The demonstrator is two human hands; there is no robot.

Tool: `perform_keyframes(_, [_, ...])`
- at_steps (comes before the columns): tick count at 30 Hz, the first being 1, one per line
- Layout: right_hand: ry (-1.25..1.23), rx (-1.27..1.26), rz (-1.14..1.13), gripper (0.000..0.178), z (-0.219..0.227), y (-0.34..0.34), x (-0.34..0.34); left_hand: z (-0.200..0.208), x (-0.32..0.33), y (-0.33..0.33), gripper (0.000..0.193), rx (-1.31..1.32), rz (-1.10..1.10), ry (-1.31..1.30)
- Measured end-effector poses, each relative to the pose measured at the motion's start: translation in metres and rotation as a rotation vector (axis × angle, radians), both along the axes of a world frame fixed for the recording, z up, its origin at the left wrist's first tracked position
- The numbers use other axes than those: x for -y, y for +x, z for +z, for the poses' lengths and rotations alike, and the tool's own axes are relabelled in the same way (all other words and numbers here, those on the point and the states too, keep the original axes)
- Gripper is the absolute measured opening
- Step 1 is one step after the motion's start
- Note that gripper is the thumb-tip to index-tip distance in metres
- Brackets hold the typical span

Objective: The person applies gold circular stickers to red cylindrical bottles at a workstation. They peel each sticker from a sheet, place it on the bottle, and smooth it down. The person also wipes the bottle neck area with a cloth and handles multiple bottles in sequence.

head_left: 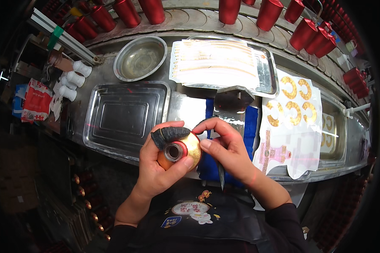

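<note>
A bottle with a gold shoulder, a red collar and a bare threaded mouth is tilted toward me. My left hand wraps round it, thumb on the gold shoulder. A black cover sits over a left finger, beside the neck. My right hand has its thumb and bent index finger at the bottle's right edge, the index tip dark. Below the right palm a thin dark pointed strip hangs down; whether the hand holds it I cannot tell. The bottle's body is mostly hidden.
Just beyond my hands stands a metal block on blue cloth. Left are a steel tray and a steel basin. Printed sheets and gold C-shaped decals lie right. Red bottles line the slatted conveyor.
</note>
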State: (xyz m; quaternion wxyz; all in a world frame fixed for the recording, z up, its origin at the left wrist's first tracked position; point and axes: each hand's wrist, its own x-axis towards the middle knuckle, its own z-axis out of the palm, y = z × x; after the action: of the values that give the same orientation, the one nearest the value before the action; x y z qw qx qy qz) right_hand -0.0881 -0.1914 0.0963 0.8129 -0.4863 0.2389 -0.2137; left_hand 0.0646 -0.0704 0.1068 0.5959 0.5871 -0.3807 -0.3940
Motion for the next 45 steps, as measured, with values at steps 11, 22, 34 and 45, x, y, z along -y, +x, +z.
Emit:
perform_keyframes(11, [-0.116,-0.054,-0.056,0.028,-0.019,-0.006,-0.003,-0.003,0.0,0.0,0.054,-0.029,-0.008,-0.029])
perform_keyframes(22, [-0.711,-0.051,-0.192,0.026,0.027,-0.033,-0.027,-0.01,-0.009,0.021,0.071,-0.013,-0.169,-0.114])
perform_keyframes(34, [-0.956,-0.131,-0.365,0.022,0.032,0.008,0.005,-0.01,-0.011,0.026,0.067,0.027,-0.208,-0.06])
perform_keyframes(45, [-0.999,-0.169,-0.503,0.023,0.013,0.004,-0.005,-0.011,-0.012,0.025,0.071,0.018,-0.194,-0.073])
